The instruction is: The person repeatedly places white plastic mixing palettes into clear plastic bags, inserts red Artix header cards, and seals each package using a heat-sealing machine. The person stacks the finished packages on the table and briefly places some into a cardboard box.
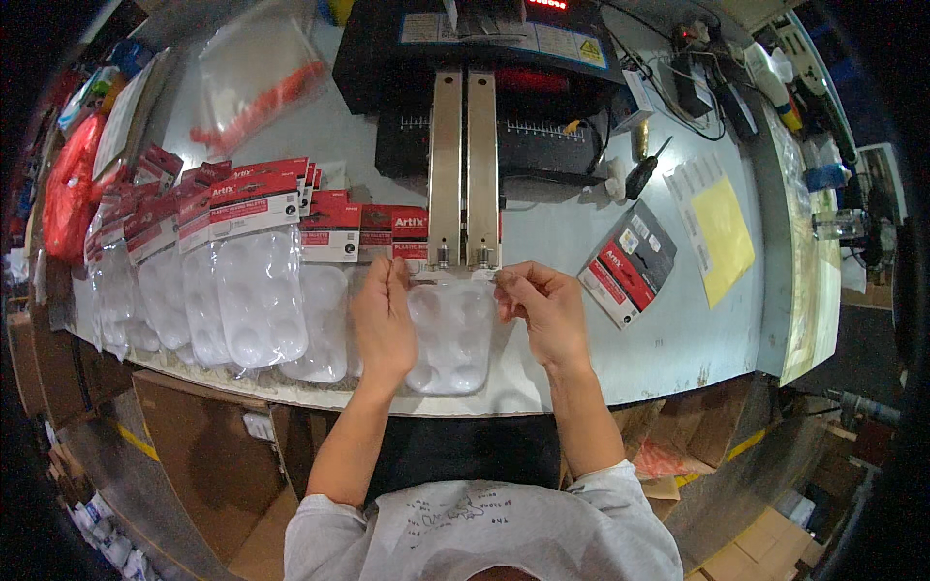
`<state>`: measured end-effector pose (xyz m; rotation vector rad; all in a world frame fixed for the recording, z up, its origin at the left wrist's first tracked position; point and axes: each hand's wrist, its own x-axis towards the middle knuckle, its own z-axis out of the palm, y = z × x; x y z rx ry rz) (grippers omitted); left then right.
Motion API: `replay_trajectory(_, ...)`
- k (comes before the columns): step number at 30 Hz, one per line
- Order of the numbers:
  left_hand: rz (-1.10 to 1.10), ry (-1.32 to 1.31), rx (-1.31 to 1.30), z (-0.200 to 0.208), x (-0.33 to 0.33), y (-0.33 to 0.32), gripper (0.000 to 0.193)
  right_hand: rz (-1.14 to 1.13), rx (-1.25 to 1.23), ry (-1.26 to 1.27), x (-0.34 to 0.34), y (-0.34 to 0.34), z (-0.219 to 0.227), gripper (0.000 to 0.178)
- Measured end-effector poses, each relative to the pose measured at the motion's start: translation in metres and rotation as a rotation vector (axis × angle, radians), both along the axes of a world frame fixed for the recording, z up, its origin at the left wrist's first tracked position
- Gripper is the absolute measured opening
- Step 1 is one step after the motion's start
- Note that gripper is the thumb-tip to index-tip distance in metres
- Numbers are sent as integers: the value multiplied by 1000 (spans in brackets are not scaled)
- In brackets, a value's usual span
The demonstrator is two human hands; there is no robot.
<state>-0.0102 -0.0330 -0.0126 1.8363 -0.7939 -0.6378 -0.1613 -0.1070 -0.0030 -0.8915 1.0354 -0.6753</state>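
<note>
Your left hand [384, 315] and right hand [548, 315] pinch the bagged paint palette [449, 339]. Carded palettes [260, 295] lie left of it.

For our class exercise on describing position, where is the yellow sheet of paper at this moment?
In the head view, the yellow sheet lies on the right side of the pale table, just right of the loose red-and-black card.

Light grey T-shirt [542, 533], short sleeves [325, 533], dark print [455, 512].

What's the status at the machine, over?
Left hand, right hand flank upper end of bagged white palette; grip unclear. Palette flat on table. Metal arms partly cover red card.
</note>
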Motion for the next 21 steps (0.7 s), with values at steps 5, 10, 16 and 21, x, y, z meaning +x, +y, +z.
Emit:
replay_trajectory(5, 11, 41, 39, -13, -5, 4, 24, 6, -26, 19, -1, -1, -1, 17)
replay_trajectory(10, -205, -142, 89, 22, 1, 51, 34, 295, -62, 170, -17, 12, 9, 21)
replay_trajectory(16, 188, -323, 101, 98, 96, 73, 62, 462, -146, 199, -44, 50, 7, 23)
replay_trajectory(21, -117, -1121, 223, 97, 101, 50, 72, 330, -121, 480, -109, 94, 26, 22)
